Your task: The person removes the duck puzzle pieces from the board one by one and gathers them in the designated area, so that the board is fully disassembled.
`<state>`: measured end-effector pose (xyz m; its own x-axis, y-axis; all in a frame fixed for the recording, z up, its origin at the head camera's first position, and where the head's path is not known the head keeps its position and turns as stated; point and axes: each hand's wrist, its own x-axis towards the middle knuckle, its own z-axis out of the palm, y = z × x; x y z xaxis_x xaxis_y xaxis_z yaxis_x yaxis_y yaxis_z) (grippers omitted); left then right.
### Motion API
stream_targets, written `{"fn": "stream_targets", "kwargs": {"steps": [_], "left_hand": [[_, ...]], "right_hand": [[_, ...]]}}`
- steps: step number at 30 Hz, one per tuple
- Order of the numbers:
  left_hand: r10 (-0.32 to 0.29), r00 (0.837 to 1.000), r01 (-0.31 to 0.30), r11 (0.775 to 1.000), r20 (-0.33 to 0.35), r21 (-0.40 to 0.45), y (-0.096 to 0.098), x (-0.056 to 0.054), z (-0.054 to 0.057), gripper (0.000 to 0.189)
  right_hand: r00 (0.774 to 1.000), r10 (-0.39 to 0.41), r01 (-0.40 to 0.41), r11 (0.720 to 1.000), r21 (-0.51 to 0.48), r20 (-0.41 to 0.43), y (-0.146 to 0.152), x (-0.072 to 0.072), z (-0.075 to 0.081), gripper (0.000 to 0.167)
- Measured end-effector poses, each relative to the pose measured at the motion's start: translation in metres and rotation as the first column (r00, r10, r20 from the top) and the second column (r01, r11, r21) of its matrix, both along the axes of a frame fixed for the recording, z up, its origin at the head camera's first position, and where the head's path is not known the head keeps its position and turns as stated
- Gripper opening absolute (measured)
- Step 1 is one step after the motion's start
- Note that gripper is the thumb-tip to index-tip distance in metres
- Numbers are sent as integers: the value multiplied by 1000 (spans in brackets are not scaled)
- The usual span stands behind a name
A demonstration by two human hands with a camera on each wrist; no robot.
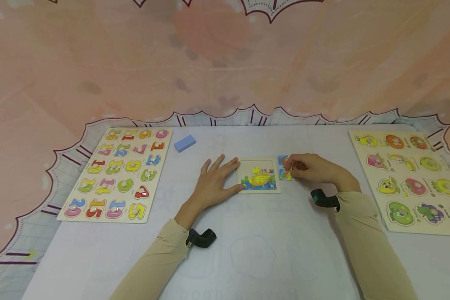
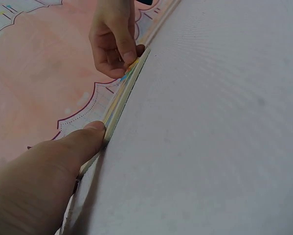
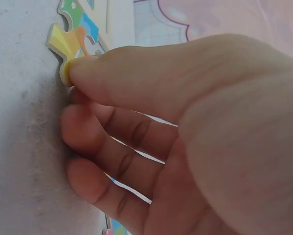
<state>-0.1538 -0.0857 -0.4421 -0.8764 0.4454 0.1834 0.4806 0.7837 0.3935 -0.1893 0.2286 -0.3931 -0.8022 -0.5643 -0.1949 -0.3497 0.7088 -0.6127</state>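
Note:
A small wooden jigsaw tray (image 1: 258, 192) lies on the white table, its lower part filled with joined pieces (image 1: 260, 179) showing a yellow duck on blue. My left hand (image 1: 215, 183) is at its left side with fingers spread, the thumb touching the frame near the lower left corner. Just right of the tray, my right hand (image 1: 311, 167) pinches a yellow and orange puzzle piece (image 3: 63, 41) between thumb and a mostly hidden forefinger. A loose blue piece (image 1: 282, 159) shows beside those fingertips, partly covered by the hand.
At the left lies a number puzzle board (image 1: 108, 175); at the right, a fruit puzzle board (image 1: 405, 168). A blue block (image 1: 185, 143) rests near the table's back edge. Patterned pink cloth (image 1: 225, 66) hangs behind the table.

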Motion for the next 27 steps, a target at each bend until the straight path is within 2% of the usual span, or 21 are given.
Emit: {"fn": "stream_targets", "kwargs": {"steps": [9,17,22,27], "left_hand": [[-4,1000,4,1000,-13,6,0,0,-2,68],[-4,1000,5,1000,-18,5,0,0,-2,68],[-2,1000,2,1000,-5,4,0,0,-3,68],[-2,1000,2,1000,-6,8,0,1,-2,68]], "right_hand": [[999,-45,44,999,-23,-27,-10,0,-5,11],[994,-33,23,995,-101,-104,-26,3,-7,11],[989,-6,-6,997,-80,-148,-33,3,-10,18],[989,16,-23,999,-45,-146,-39,5,-10,28]]}}
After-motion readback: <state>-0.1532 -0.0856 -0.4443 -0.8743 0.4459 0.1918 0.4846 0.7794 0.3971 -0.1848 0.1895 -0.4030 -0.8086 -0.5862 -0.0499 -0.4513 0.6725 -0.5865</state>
